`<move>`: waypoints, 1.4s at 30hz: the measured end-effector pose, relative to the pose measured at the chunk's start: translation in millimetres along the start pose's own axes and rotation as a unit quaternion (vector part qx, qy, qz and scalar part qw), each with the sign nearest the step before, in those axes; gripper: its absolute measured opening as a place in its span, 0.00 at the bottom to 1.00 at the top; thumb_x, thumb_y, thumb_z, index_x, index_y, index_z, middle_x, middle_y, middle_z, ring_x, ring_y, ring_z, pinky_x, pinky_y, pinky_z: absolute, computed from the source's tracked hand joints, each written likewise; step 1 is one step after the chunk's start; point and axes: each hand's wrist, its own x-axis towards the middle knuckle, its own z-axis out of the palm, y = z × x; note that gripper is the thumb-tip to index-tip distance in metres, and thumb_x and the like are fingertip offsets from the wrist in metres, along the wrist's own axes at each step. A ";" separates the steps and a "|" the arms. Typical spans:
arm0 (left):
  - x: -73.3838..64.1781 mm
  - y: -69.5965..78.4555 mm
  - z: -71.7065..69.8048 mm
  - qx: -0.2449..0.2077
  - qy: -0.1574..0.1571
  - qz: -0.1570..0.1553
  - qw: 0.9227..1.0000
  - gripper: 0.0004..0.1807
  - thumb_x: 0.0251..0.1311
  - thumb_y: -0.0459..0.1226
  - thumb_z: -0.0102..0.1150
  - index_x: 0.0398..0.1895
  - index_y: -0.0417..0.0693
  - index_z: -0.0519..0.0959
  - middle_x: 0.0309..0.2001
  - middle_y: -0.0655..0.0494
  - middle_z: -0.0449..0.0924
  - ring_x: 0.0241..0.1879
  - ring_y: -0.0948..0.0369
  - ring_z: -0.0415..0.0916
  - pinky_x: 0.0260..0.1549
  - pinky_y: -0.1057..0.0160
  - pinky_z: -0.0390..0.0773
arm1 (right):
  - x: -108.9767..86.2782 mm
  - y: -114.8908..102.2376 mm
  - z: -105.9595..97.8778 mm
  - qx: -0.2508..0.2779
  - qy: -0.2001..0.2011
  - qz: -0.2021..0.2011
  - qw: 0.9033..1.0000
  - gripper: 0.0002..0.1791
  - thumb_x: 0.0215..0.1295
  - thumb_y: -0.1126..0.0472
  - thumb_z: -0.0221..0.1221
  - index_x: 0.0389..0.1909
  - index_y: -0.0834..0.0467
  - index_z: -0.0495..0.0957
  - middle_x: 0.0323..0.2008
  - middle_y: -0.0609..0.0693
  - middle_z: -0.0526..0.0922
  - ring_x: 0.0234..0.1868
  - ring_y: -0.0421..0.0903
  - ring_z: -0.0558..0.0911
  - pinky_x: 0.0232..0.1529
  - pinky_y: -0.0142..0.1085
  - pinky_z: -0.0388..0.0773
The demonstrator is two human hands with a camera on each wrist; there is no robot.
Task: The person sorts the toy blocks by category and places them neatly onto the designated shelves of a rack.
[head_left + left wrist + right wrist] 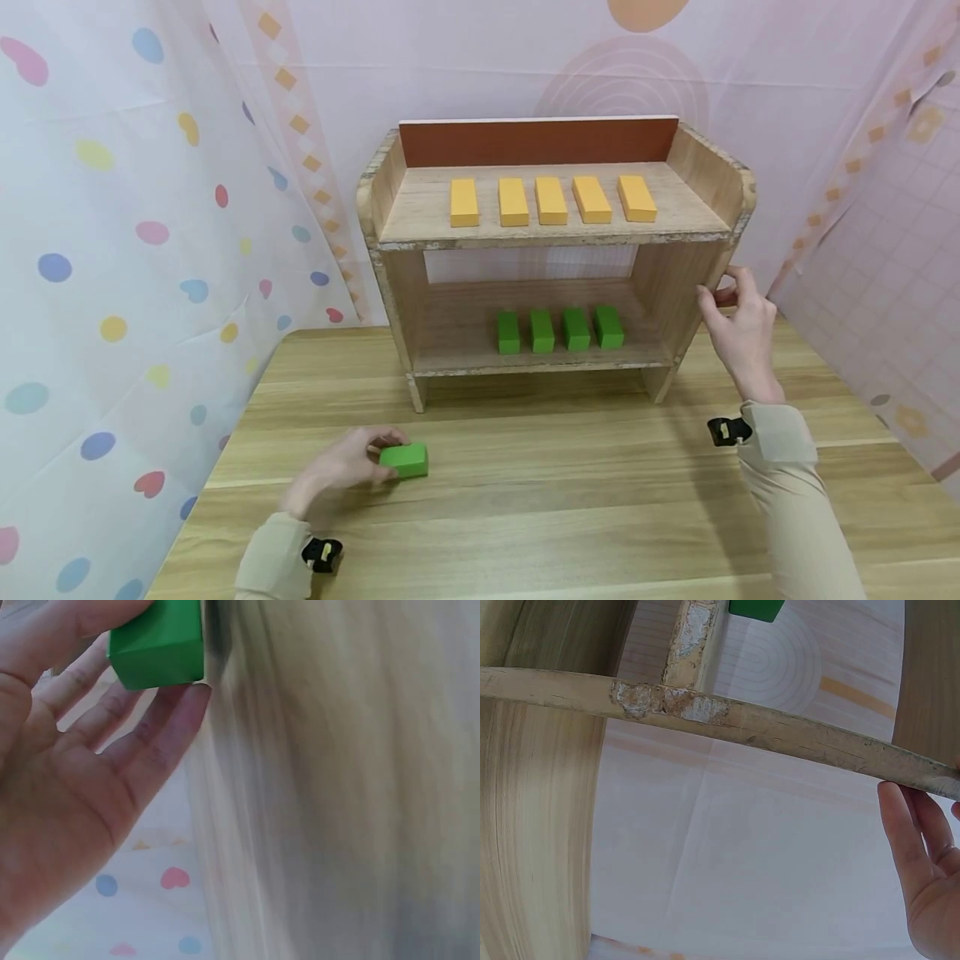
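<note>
My left hand (351, 460) pinches a green block (405, 460) between thumb and fingers, low over the table in front of the shelf's left side. The left wrist view shows the green block (159, 645) at the fingertips, the palm uncovered. At the right, my right hand (742, 333) grips the side panel of a two-tier wooden shelf (555, 242). Seen from the right wrist, fingers of that hand (926, 862) touch the panel's worn edge (780, 739); its thumb is mostly out of frame. Whether the held block touches the table, I cannot tell.
On the upper tier several yellow blocks (551, 200) lie in a row. Several green blocks (542, 331) line the lower tier, right of its middle. The shelf stands at the back of a wood-grain table (555, 500), with patterned cloth (150, 250) hanging behind and beside it.
</note>
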 end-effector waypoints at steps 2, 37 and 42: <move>2.1 2.3 0.2 -0.012 0.013 0.006 1.000 0.22 0.48 0.30 0.66 0.50 0.39 0.76 0.48 0.40 0.80 0.45 0.51 0.78 0.45 0.56 0.82 | 0.3 0.0 0.0 0.001 0.002 -0.002 1.000 0.17 0.64 0.60 0.56 0.50 0.64 0.73 0.27 0.65 0.80 0.24 0.14 0.64 0.26 0.09 0.61; 57.6 48.6 30.0 0.067 0.418 0.219 0.879 0.21 0.40 0.26 0.72 0.42 0.34 0.80 0.40 0.42 0.83 0.37 0.51 0.81 0.34 0.55 0.84 | -0.5 -0.4 0.5 -0.001 0.006 -0.004 1.000 0.17 0.64 0.60 0.56 0.50 0.64 0.73 0.27 0.65 0.81 0.23 0.13 0.63 0.27 0.08 0.60; 66.7 54.9 30.8 0.085 0.462 0.223 0.854 0.19 0.41 0.26 0.72 0.41 0.34 0.81 0.39 0.43 0.83 0.39 0.51 0.81 0.36 0.54 0.83 | 0.0 0.4 0.8 -0.004 0.011 -0.008 1.000 0.16 0.64 0.60 0.57 0.50 0.64 0.74 0.26 0.66 0.81 0.23 0.11 0.63 0.27 0.09 0.59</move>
